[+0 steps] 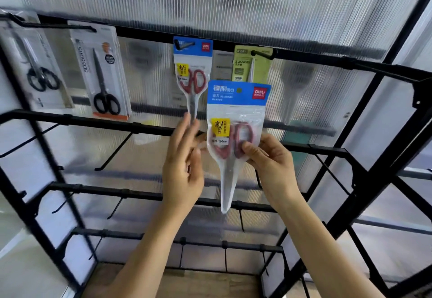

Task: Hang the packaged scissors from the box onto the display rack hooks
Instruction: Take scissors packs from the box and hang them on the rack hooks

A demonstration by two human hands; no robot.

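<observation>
My right hand (268, 157) pinches a blue-topped pack of red-handled scissors (233, 115) at its handle part, holding it upright in front of the black display rack (210, 47). My left hand (184, 157) is raised beside it with relaxed fingers, its fingertips touching the lower tip of an identical pack (191, 68) that hangs from a hook on the top bar. To the right on the same bar, a green scissors pack (253, 66) hangs on a hook (261, 54), partly hidden by the held pack.
Two packs of black-handled scissors (102, 75) (37, 63) hang at the top left. Lower rack bars (93, 122) carry several bare hooks (112, 157). A ribbed translucent wall stands behind. Wooden flooring (198, 283) shows at the bottom.
</observation>
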